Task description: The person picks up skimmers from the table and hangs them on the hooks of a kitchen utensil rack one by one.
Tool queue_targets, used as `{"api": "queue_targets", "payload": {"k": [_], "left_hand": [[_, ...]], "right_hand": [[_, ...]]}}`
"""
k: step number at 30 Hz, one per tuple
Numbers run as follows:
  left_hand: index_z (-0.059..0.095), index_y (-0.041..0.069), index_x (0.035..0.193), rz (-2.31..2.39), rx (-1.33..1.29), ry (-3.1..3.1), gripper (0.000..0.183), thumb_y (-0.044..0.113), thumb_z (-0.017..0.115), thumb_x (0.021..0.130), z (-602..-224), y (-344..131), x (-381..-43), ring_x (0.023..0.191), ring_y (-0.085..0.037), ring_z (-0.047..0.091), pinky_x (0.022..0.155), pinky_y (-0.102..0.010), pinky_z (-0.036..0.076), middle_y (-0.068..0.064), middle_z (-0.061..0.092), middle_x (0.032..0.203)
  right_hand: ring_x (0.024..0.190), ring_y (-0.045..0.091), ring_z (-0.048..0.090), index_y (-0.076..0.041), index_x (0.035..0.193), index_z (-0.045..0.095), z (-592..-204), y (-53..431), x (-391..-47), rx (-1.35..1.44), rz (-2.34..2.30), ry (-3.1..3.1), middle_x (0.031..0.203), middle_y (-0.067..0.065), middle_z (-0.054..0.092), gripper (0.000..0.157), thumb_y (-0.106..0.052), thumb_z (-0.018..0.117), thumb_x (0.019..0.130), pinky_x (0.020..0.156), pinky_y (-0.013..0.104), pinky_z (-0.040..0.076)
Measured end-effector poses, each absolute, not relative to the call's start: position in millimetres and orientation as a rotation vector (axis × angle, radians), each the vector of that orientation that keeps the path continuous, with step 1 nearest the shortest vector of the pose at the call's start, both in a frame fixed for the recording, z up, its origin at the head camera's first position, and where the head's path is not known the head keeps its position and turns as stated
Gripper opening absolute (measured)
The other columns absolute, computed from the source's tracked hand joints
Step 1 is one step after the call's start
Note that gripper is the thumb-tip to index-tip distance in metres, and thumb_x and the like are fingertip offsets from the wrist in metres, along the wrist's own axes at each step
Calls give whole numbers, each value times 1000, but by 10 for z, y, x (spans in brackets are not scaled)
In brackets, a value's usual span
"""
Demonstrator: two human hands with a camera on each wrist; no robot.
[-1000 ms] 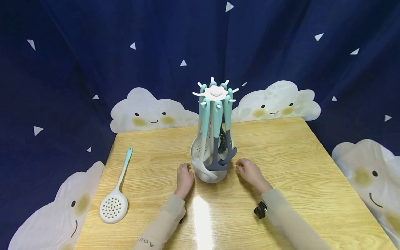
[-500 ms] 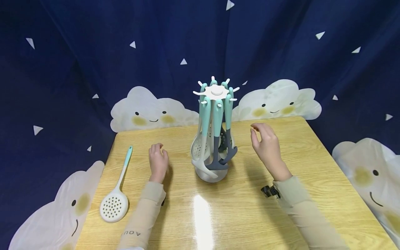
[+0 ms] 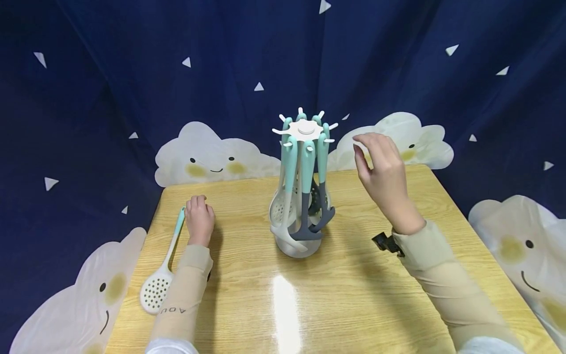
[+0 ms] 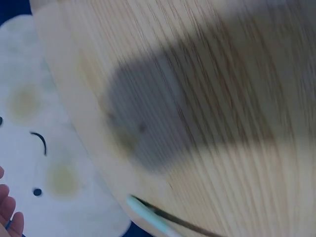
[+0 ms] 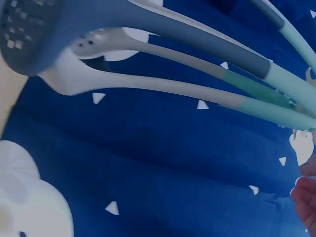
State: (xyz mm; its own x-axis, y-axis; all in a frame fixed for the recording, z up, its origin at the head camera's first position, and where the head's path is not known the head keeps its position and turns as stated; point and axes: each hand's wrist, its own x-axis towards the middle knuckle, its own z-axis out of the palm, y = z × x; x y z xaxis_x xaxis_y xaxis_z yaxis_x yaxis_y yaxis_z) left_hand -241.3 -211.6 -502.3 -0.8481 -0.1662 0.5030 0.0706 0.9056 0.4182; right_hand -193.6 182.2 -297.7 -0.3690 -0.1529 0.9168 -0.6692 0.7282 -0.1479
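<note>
A slotted skimmer (image 3: 155, 291) with a white perforated head and mint handle lies on the left of the table. My left hand (image 3: 200, 221) hovers beside the handle's end, fingers loosely bent, and grips nothing. In the left wrist view its fingers (image 4: 6, 207) are apart from the skimmer handle (image 4: 148, 216). A white utensil rack (image 3: 306, 129) stands mid-table, with several mint-handled utensils hanging from its hooks. To the rack's right, my right hand (image 3: 384, 172) is raised, fingers curved with a gap to the thumb, holding nothing.
The wooden table (image 3: 247, 305) carries the rack and skimmer. Behind it hangs a dark blue curtain (image 3: 221, 29) with white triangles and clouds. Head-down utensils, including a grey slotted one (image 5: 34, 34), hang close to the right wrist camera.
From beside the rack's base, my left hand has moved left to the skimmer's handle. My right hand has risen and shifted right of the rack. Rack and skimmer stay where they were.
</note>
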Motion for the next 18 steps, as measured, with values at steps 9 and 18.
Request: {"api": "queue_targets", "payload": {"k": [9,18], "left_hand": [[47,-11,113,-498,194,-2680,32,0,49,83,-4992,-2450,-2468,104,-42,40,91,-51,32,-26,46,109],[38,-13,118,-550,347,-2904,38,1,44,84,-5054,-2695,-2398,105,-44,35,91,-54,30,-28,39,112]], "right_hand": [[90,34,55,3,104,62,-2703,1696,-2002,731,565,-1853,96,18,61,22,7,58,82,81,41,43],[90,34,54,3,100,62,-2600,1625,-2050,809,505,-1852,97,17,61,18,7,57,83,79,41,42]]}}
